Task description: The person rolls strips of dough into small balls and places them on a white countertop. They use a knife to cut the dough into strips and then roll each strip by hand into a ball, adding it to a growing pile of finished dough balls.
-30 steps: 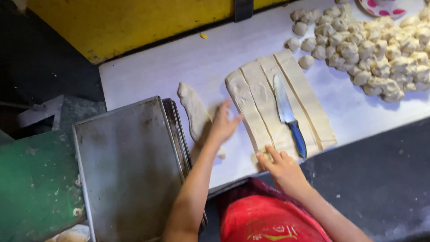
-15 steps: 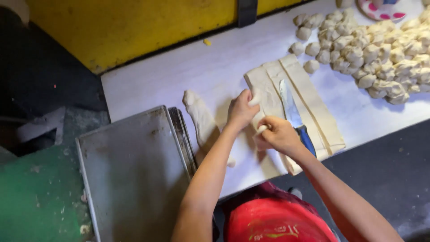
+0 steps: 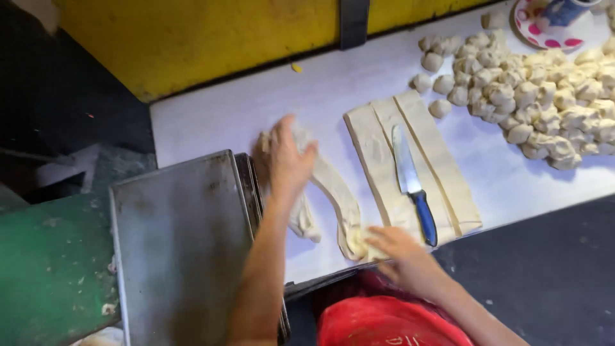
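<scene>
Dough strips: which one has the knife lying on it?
The middle strip of the three flat ones; the blue-handled knife lies along it, the neighbouring strips are bare.

A long pale strip of soft raw dough [image 3: 338, 198] lies on the white work table [image 3: 211, 122], just to the right of the stacked grey metal baking trays [image 3: 179, 243]. The strip is flat and narrow, and it bends in a curve from its upper end down toward the near edge of the table. The left hand [image 3: 288, 160] lies flat, fingers spread, over the upper end. The right hand [image 3: 394, 247] pinches the lower end, which is folded into a small thick lump. A second, shorter piece of the same pale dough [image 3: 304, 221] lies just beside the strip on its left, partly under the left wrist.
</scene>
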